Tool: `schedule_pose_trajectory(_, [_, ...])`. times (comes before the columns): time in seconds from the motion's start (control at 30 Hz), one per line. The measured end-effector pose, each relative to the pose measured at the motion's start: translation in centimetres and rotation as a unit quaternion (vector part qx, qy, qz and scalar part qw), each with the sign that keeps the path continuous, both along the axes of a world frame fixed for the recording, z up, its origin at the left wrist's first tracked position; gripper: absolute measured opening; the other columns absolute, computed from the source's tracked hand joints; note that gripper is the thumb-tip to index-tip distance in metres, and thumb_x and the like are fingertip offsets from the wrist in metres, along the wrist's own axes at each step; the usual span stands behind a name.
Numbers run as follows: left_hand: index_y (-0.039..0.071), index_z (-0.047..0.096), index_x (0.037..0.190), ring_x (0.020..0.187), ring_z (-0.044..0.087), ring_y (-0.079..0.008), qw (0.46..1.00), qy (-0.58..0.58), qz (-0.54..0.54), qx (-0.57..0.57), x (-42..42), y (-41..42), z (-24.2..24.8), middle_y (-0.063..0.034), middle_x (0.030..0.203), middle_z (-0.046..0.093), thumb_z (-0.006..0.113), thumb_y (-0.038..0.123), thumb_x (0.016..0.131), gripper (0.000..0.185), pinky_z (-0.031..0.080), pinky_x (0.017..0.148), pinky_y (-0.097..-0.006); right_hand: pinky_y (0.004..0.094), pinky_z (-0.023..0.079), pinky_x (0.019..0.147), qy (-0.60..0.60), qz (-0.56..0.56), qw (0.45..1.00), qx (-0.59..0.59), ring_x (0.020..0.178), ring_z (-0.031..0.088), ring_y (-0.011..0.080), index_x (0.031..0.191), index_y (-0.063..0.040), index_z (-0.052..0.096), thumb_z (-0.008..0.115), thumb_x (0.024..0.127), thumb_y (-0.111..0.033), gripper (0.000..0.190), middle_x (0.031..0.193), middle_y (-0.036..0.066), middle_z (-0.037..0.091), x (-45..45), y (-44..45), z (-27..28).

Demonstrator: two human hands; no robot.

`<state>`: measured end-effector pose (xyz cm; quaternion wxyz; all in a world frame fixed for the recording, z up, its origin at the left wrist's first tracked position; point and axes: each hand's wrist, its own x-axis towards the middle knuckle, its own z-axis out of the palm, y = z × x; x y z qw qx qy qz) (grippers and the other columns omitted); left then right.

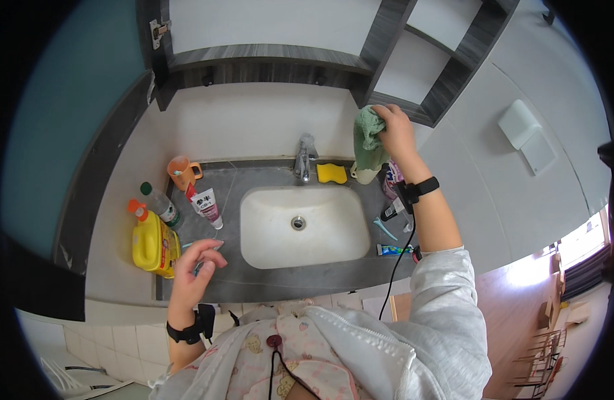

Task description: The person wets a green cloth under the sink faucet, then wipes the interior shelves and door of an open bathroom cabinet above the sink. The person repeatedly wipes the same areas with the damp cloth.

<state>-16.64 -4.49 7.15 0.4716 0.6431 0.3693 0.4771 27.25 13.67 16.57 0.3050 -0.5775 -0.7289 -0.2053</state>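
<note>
My right hand [398,131] grips a bunched green cloth [369,137] at the lower right corner of the dark wood-grain wall cabinet [402,104]. The cloth's lower end hangs in front of a pale cup [367,175] on the counter. My left hand [199,267] hovers over the left front of the grey countertop [227,285], fingers apart and curled, with nothing held. Partly hidden behind it is a small light-blue item. Toothpaste tubes [207,207] lie just beyond this hand, and a yellow jug [154,245] with an orange cap stands to its left.
Between my hands sits a white basin [304,250] with a chrome faucet [305,157] and a yellow sponge [332,173] behind it. An orange mug [183,172] and a clear bottle [162,205] stand at left. Small tubes [394,250] lie at right. A cabinet door [81,150] hangs open.
</note>
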Motion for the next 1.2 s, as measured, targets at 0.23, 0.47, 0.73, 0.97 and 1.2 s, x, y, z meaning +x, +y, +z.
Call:
schedule_pose_trajectory(0.23, [0.000,0.055,0.115,0.081,0.059,-0.0124,1.000,0.006,-0.011,-0.003,1.8,0.5,0.3,-0.0050,0.085,0.063,0.057,0.020,0.089,0.032,0.044,0.078,-0.0268,0.0385,0.048,0.084,0.101,0.031,0.994,0.010,0.098,0.058,0.0345,0.109,-0.008,0.065,0.059,0.065,0.009,0.048,0.105,0.014,0.062,3.4,-1.4,3.0])
schedule_pose_trajectory(0.47, [0.001,0.056,0.114,0.080,0.060,-0.0122,1.000,0.012,-0.014,0.001,3.2,0.6,0.6,-0.0051,0.084,0.064,0.058,0.018,0.088,0.031,0.045,0.077,-0.0268,0.0325,0.047,0.086,0.141,0.011,0.990,0.000,0.099,0.061,0.0289,0.114,-0.007,0.063,0.060,0.067,0.008,0.049,0.104,0.013,0.063,6.1,-0.9,5.4])
schedule_pose_trajectory(0.73, [0.000,0.054,0.115,0.081,0.058,-0.0132,0.999,0.050,-0.017,0.004,4.2,0.3,1.0,-0.0063,0.085,0.063,0.053,0.018,0.090,0.031,0.044,0.078,-0.0278,0.0361,0.048,0.085,0.212,0.016,0.975,0.060,0.099,0.062,0.0345,0.112,-0.010,0.065,0.065,0.070,-0.005,0.042,0.105,0.019,0.065,8.5,2.9,9.1])
schedule_pose_trajectory(0.97, [0.000,0.057,0.113,0.079,0.061,-0.0134,0.999,0.040,0.010,-0.004,4.6,-0.2,1.1,-0.0065,0.083,0.065,0.058,0.016,0.088,0.029,0.046,0.075,-0.0271,0.0395,0.046,0.088,0.205,-0.061,0.968,0.133,0.103,0.057,0.0354,0.115,-0.012,0.064,0.063,0.072,-0.006,0.043,0.107,0.018,0.062,8.5,7.7,8.3])
schedule_pose_trajectory(1.2, [0.000,0.057,0.113,0.080,0.061,-0.0136,0.999,0.038,0.031,-0.015,4.4,-0.6,0.6,-0.0065,0.083,0.065,0.058,0.014,0.087,0.029,0.047,0.076,-0.0275,0.0401,0.045,0.090,0.179,-0.054,0.977,0.107,0.106,0.054,0.0356,0.117,-0.011,0.062,0.058,0.070,0.006,0.050,0.116,0.017,0.055,8.9,10.2,3.6])
